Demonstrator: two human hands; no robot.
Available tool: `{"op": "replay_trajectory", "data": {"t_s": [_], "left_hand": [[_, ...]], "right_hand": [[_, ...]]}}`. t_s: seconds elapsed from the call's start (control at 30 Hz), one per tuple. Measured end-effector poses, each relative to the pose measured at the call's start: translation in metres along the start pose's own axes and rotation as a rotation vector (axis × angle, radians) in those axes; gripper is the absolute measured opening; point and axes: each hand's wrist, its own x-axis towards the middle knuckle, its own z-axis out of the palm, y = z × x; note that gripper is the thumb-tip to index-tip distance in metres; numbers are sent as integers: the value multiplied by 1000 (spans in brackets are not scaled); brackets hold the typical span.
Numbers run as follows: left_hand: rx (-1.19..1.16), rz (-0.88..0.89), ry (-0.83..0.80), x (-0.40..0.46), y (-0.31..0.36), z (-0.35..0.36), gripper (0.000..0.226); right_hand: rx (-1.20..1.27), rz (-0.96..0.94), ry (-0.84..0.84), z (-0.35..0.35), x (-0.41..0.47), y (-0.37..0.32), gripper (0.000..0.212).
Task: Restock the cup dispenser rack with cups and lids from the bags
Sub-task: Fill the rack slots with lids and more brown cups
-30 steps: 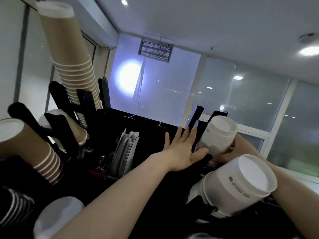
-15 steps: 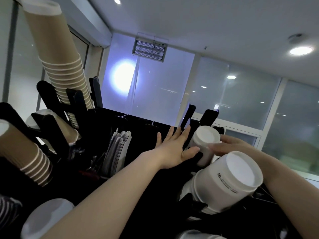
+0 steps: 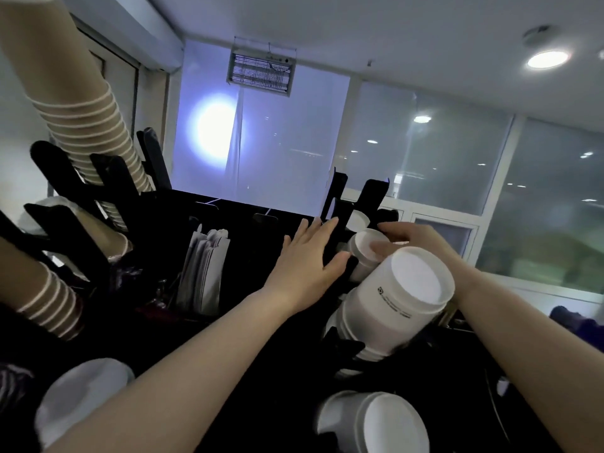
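Where the black rack's right-hand slots rise, small white cup stack [image 3: 362, 253]: lying tilted in its slot, base end toward the camera, between two upright black dividers. Right hand [image 3: 415, 240]: reaching over that stack from the right, fingers bent across its end, thumb on the white base; gripping it, though the far fingers are partly hidden. Left hand [image 3: 304, 266]: flat against the black divider just left of the same stack, fingers straight and spread wide, thumb tip touching the stack's side; holding nothing.

Large white cup stack [image 3: 398, 299]: next slot nearer the camera, tilted, base up and to the right, small printed mark on its side; just below the right wrist. Third white cup stack [image 3: 376, 423]: lowest on the right, partly cut by the frame edge.

Black dispenser rack [image 3: 242, 220]: dark, detail hard to read. Paper sleeves [image 3: 204, 266]: bundled upright in a centre compartment. Tall brown cup stack [image 3: 81, 103]: leaning at upper left, white rims showing. Shorter brown cup stack [image 3: 45, 289]: at the left edge. White lid or cup base [image 3: 81, 390]: lower left, blurred; which of the two, cannot tell.

Ceiling lamp [image 3: 547, 58]: lit, upper right.
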Motion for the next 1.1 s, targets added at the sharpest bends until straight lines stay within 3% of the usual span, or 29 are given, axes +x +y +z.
{"op": "replay_trajectory", "data": {"t_s": [0.07, 0.13, 0.23, 0.3, 0.4, 0.53, 0.77, 0.93, 1.1], "left_hand": [[-139, 21, 142, -18, 11, 2, 60], [-300, 8, 236, -36, 19, -1, 55], [-467, -17, 246, -55, 27, -6, 53], [-537, -13, 181, -65, 27, -5, 48], [-582, -40, 53, -80, 28, 6, 45], [-564, -119, -66, -91, 35, 19, 46], [-512, -303, -79, -92, 46, 27, 69], [-578, -379, -121, -90, 44, 27, 75], [-639, -402, -138, -91, 43, 27, 75]], "right_hand": [[71, -26, 207, -6, -11, -1, 29], [307, -45, 351, -13, -31, -1, 15], [641, -116, 250, -16, -71, 5, 42], [581, -200, 169, -8, -95, 12, 46], [385, -265, 140, 4, -112, 17, 16], [442, -218, 215, 20, -119, 12, 45], [318, -141, 312, 50, -114, 17, 67], [391, -77, 99, 50, -112, 31, 45], [366, -184, 102, 52, -110, 35, 45]]}}
